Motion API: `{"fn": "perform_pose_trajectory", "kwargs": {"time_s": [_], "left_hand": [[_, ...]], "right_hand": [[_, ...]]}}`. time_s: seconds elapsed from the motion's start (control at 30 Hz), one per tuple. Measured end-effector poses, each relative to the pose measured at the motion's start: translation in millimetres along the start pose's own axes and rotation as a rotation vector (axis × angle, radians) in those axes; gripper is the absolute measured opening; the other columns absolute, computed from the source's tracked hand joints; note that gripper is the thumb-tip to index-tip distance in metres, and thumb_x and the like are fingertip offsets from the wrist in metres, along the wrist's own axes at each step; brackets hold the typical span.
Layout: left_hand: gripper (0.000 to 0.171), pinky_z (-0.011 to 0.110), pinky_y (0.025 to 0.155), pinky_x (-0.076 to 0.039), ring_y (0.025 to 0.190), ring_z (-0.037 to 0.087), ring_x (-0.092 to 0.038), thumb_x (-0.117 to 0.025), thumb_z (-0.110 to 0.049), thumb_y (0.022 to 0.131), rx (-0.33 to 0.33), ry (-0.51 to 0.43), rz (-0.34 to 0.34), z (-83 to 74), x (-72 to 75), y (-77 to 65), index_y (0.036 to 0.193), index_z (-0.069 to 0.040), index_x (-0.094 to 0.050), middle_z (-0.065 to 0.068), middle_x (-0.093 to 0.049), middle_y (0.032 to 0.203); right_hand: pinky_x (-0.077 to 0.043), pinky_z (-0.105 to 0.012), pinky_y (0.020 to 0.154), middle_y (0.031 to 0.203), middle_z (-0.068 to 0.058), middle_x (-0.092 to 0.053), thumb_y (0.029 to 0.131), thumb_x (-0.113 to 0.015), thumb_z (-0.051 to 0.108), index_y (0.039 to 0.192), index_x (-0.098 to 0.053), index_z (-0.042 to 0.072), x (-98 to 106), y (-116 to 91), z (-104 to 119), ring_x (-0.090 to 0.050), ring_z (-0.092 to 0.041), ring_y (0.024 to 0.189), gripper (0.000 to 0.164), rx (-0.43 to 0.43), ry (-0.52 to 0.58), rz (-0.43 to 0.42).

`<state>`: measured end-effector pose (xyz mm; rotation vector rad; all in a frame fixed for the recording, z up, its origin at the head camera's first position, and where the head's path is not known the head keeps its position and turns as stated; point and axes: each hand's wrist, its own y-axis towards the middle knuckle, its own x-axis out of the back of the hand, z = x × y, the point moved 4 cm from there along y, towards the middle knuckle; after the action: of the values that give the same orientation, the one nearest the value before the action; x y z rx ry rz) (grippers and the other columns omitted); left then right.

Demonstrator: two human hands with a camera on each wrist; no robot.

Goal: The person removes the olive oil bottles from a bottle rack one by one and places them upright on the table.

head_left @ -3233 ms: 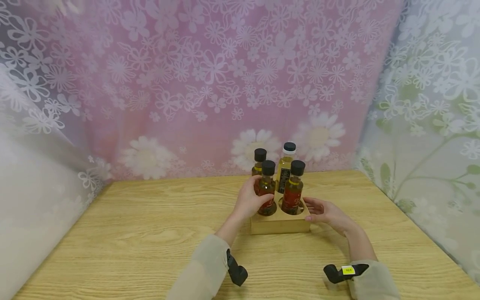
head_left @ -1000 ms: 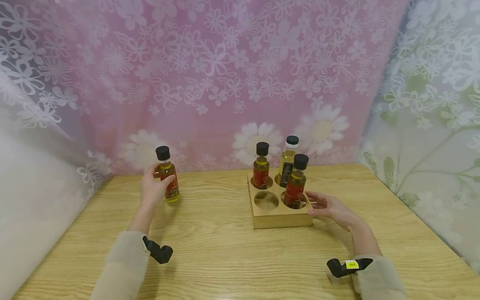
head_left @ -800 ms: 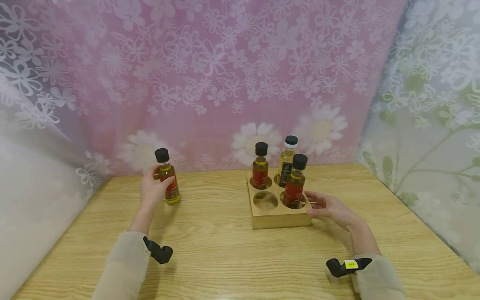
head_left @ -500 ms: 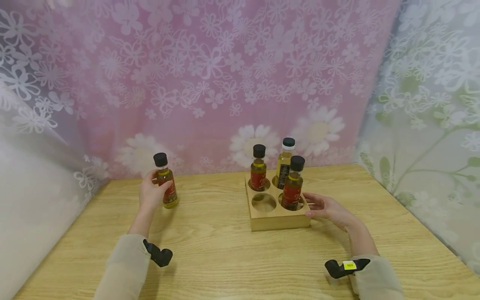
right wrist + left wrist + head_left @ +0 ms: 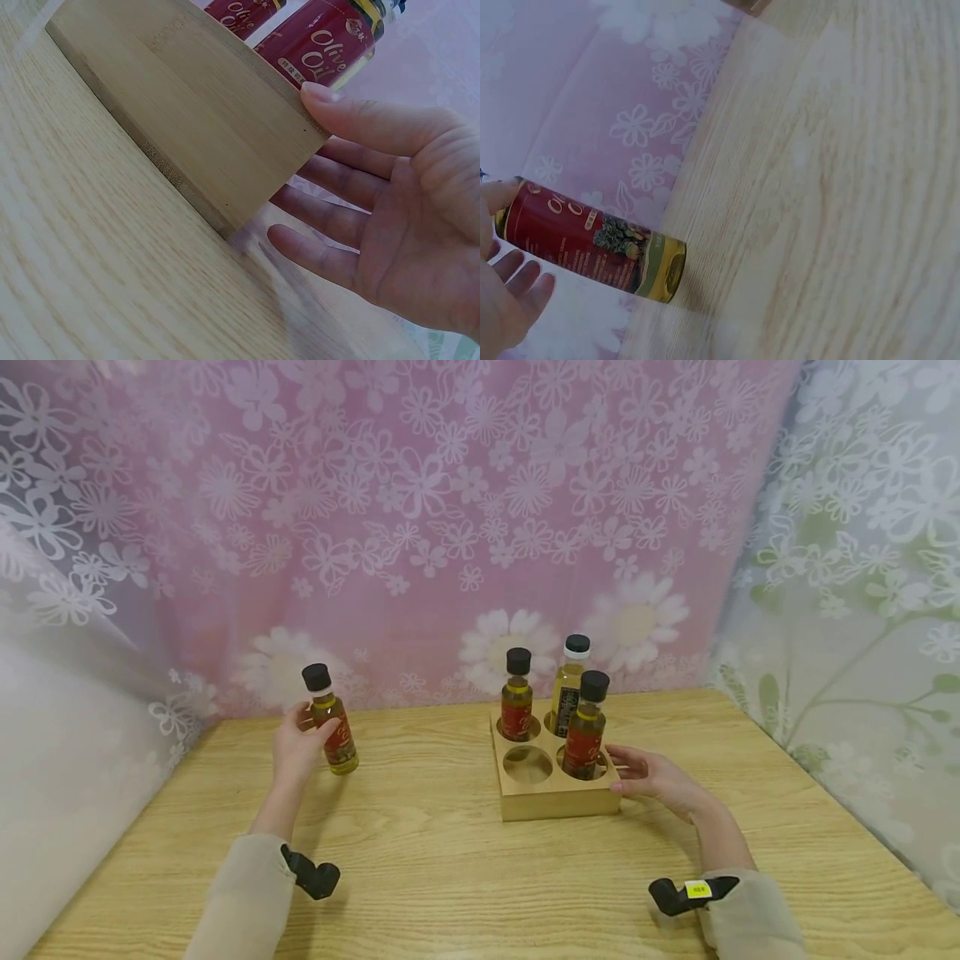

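- From the head view, with 12 o'clock pointing away from the person, the wooden rack (image 5: 561, 806) sits on the counter (image 5: 420, 860) at 3 o'clock from the held bottle (image 5: 339, 745), well apart from it.
- The left hand (image 5: 296, 747) has its thumb and fingers loosely around that red-labelled bottle; the cap leans toward 11 o'clock. Whether its base touches the counter, I cannot tell.
- The right hand (image 5: 656, 785) is at the rack's 4 o'clock corner, thumb tip on the upper edge, other fingers loosely extended along the side; it grasps no bottle.
- The rack has 4 round holes, 3 filled: a short red-labelled bottle (image 5: 516, 718) at 10 o'clock, a pale-oil bottle (image 5: 566, 706) with a dark label at 1 o'clock, and an "Olive Oil" bottle (image 5: 583, 747) at 4 o'clock.
- The bare hole (image 5: 528, 766) is at 8 o'clock.
- A pink floral curtain (image 5: 450, 527) hangs at 12 o'clock.
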<state>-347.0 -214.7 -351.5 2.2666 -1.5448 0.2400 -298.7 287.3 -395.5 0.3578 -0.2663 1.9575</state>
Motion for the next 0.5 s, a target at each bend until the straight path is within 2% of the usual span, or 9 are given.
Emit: {"fn": "perform_pose_trajectory", "kwargs": {"time_s": [0.07,0.17,0.27,0.37,0.5], "left_hand": [[0.06,0.044,0.096,-0.037,0.114,0.034,-0.046,-0.063,-0.021,0.089,-0.016,-0.045,-0.075,-1.1,1.9,-3.6,0.136,0.004,-0.037,0.024,-0.048,0.124],[0.05,0.031,0.084,-0.041,0.096,0.02,-0.049,-0.063,-0.023,0.089,-0.072,-0.107,-0.203,-6.1,4.0,-11.6,0.126,0.005,-0.044,0.015,-0.053,0.108],[0.044,0.022,0.072,-0.04,0.081,0.008,-0.047,-0.063,-0.025,0.088,-0.143,-0.125,-0.273,-17.6,2.5,-19.9,0.118,0.004,-0.05,0.008,-0.054,0.096],[0.04,0.019,0.067,-0.039,0.077,0.006,-0.047,-0.065,-0.024,0.088,-0.185,-0.12,-0.254,-30.4,-4.2,-26.0,0.116,0.003,-0.052,0.007,-0.056,0.092],[0.041,0.021,0.07,-0.041,0.081,0.013,-0.051,-0.066,-0.023,0.087,-0.214,-0.119,-0.15,-41.0,-20.9,-29.2,0.119,0.0,-0.052,0.011,-0.058,0.097]], "right_hand": [[-0.041,-0.046,0.095,0.143,-0.035,-0.019,0.088,-0.064,0.016,0.144,-0.018,-0.007,0,0,0,-0.028,-0.05,0.127,0.077,-0.002,-0.005,-0.001],[-0.041,-0.047,0.095,0.144,-0.035,-0.019,0.088,-0.064,0.016,0.144,-0.018,-0.007,1,0,0,-0.029,-0.05,0.127,0.077,-0.006,-0.008,-0.002],[-0.041,-0.047,0.096,0.144,-0.034,-0.02,0.088,-0.065,0.016,0.144,-0.018,-0.007,2,0,0,-0.029,-0.05,0.127,0.077,-0.008,-0.012,-0.007],[-0.04,-0.047,0.096,0.144,-0.034,-0.02,0.088,-0.065,0.016,0.144,-0.018,-0.007,2,0,0,-0.029,-0.05,0.127,0.077,-0.007,-0.013,-0.009],[-0.041,-0.047,0.095,0.143,-0.034,-0.021,0.087,-0.065,0.016,0.145,-0.019,-0.006,1,1,-1,-0.029,-0.05,0.127,0.077,-0.004,-0.012,-0.005]]}}
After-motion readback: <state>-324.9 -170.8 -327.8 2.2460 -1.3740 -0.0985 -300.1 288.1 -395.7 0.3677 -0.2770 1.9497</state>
